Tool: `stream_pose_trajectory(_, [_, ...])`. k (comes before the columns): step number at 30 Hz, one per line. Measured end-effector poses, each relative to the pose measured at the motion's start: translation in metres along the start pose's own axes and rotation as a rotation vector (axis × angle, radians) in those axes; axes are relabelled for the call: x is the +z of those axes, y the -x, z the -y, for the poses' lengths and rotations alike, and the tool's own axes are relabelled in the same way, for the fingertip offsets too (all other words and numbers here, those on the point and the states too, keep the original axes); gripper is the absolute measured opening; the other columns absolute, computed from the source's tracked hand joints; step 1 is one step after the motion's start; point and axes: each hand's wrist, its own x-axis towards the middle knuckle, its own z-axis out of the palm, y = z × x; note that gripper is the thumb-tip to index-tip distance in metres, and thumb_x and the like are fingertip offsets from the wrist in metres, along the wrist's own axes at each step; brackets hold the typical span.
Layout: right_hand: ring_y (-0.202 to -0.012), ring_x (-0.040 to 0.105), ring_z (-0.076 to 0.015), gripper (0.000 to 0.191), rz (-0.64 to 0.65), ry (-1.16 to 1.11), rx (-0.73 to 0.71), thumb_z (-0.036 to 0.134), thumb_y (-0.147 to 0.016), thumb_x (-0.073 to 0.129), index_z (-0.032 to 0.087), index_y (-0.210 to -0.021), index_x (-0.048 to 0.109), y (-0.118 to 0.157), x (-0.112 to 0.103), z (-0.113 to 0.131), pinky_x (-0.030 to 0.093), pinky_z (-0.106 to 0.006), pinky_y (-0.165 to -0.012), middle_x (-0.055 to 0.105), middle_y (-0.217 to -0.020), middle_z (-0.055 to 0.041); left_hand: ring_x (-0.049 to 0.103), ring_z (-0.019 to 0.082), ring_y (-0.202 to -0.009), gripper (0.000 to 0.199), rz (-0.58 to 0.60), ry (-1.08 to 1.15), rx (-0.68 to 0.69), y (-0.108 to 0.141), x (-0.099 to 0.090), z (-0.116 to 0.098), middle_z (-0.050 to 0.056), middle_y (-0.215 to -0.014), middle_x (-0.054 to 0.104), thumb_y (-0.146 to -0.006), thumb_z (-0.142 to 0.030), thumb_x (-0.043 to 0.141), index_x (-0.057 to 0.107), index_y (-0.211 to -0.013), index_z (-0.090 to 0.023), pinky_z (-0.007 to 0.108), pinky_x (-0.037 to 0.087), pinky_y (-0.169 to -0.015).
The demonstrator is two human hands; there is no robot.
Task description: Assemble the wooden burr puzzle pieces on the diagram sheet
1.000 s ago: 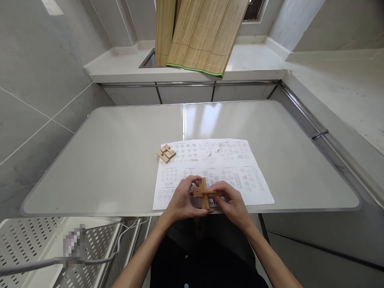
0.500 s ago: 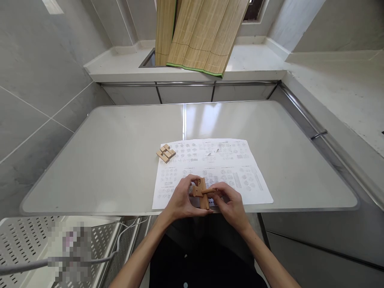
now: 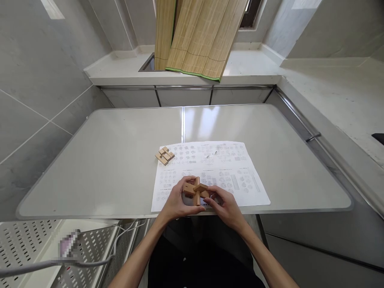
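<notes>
Several brown wooden pieces crossing one another form a wooden assembly (image 3: 197,191) over the lower part of a printed paper sheet (image 3: 216,172). My left hand (image 3: 176,202) wraps round its left side, thumb below and fingers above. At its right side, my right hand (image 3: 223,206) pinches a piece between thumb and fingers. One rounded bar of the assembly points away from me, and a flat piece lies across it. On the sheet's upper left corner rests a small group of lighter wooden blocks (image 3: 165,156).
The sheet lies on a pale table (image 3: 120,168) with a central seam. Behind it is a white counter (image 3: 120,74) with a hanging bamboo mat (image 3: 201,44). A perforated white rack (image 3: 24,244) with a grey cable stands at lower left.
The wooden assembly has been turned in my hands, so the rounded bar now shows on top. Both hands have moved slightly left, and the whole view has shifted a little.
</notes>
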Motion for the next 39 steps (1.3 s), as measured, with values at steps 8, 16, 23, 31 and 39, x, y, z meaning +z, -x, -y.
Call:
stream_pose_trajectory(8, [-0.072, 0.065, -0.0208, 0.026, 0.013, 0.009, -0.001, 0.046, -0.101, 0.065, 0.023, -0.114, 0.067, -0.001, 0.0, 0.003, 0.054, -0.033, -0.068, 0.072, -0.089, -0.0042, 0.069, 0.032, -0.106, 0.084, 0.003, 0.025, -0.015, 0.0, 0.002, 0.003, 0.01, -0.119, 0.069, -0.062, -0.056, 0.094, 0.057, -0.13, -0.022, 0.041, 0.058, -0.089])
stream_pose_trajectory(16, [-0.078, 0.067, -0.0217, 0.031, -0.008, -0.107, 0.016, 0.047, -0.108, 0.051, 0.024, -0.122, 0.065, -0.004, -0.001, 0.003, 0.056, -0.033, -0.072, 0.069, -0.089, -0.004, 0.058, 0.041, -0.134, 0.097, -0.002, 0.076, 0.04, 0.0, 0.005, 0.006, 0.018, -0.145, 0.061, -0.076, -0.079, 0.076, 0.048, -0.15, -0.022, 0.054, 0.045, -0.114])
stream_pose_trajectory(23, [-0.074, 0.064, -0.0209, 0.038, -0.023, -0.22, 0.089, 0.052, -0.107, 0.051, 0.022, -0.124, 0.067, -0.004, -0.004, 0.001, 0.056, -0.033, -0.071, 0.066, -0.081, -0.0024, 0.069, 0.027, -0.108, 0.036, -0.005, -0.05, -0.014, -0.002, 0.01, -0.003, 0.008, -0.115, 0.074, -0.102, -0.055, 0.056, 0.065, -0.119, -0.024, 0.042, 0.052, -0.098])
stream_pose_trajectory(31, [-0.063, 0.057, -0.0186, 0.038, -0.061, -0.098, 0.077, 0.053, -0.109, 0.045, 0.023, -0.101, 0.067, -0.005, 0.005, 0.002, 0.049, -0.031, -0.061, 0.059, -0.07, 0.0003, 0.061, 0.019, -0.075, 0.055, 0.01, -0.145, -0.043, -0.002, 0.007, -0.009, 0.003, -0.075, 0.067, -0.107, -0.053, 0.041, 0.066, -0.071, -0.02, 0.032, 0.048, -0.078])
stream_pose_trajectory(39, [-0.064, 0.058, -0.0181, 0.037, -0.045, -0.099, 0.088, 0.051, -0.109, 0.046, 0.022, -0.098, 0.068, -0.005, 0.006, 0.006, 0.048, -0.03, -0.063, 0.062, -0.074, -0.0011, 0.056, 0.016, -0.068, 0.053, -0.003, -0.131, -0.043, -0.002, 0.008, -0.005, 0.0, -0.069, 0.06, -0.107, -0.05, 0.041, 0.06, -0.068, -0.019, 0.03, 0.043, -0.072])
